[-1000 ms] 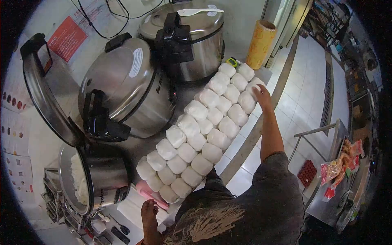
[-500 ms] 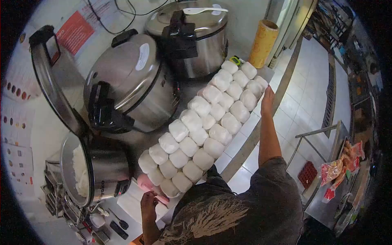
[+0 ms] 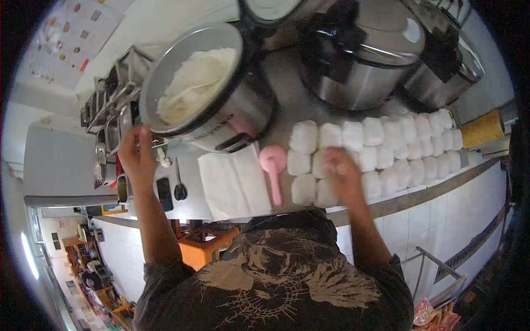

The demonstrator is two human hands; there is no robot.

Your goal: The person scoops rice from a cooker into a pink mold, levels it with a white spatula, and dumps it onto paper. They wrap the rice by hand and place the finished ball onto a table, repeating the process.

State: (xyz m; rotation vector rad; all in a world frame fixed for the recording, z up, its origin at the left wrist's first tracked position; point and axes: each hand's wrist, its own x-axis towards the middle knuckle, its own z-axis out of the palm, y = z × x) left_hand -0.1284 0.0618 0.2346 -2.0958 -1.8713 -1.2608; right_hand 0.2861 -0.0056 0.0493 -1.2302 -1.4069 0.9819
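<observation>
My left hand (image 3: 138,157) is raised beside the near rim of an uncovered rice cooker (image 3: 251,107), its thumb and fingers apart and nothing seen in it. White cooked rice (image 3: 196,83) fills much of the pot. Over the left part of several rows of white wrapped bundles (image 3: 373,131) is my right hand (image 3: 342,174), its fingers smeared by motion. A pink scoop (image 3: 276,185) lies between the bundles and a stack of white paper sheets (image 3: 234,182), its handle pointing toward me.
Larger lidded steel cookers (image 3: 359,71) stand behind the bundles. At the right end is a yellow roll (image 3: 483,129). Dark tongs (image 3: 179,185) and a black oblong item (image 3: 164,194) lie left of the paper, near metal containers (image 3: 110,129). An orange stool (image 3: 201,248) stands below the counter.
The view has swung left. My left hand has gone from beside the pink scoop to the cooker's rim; my right hand has left the far end of the bundles for the near end.
</observation>
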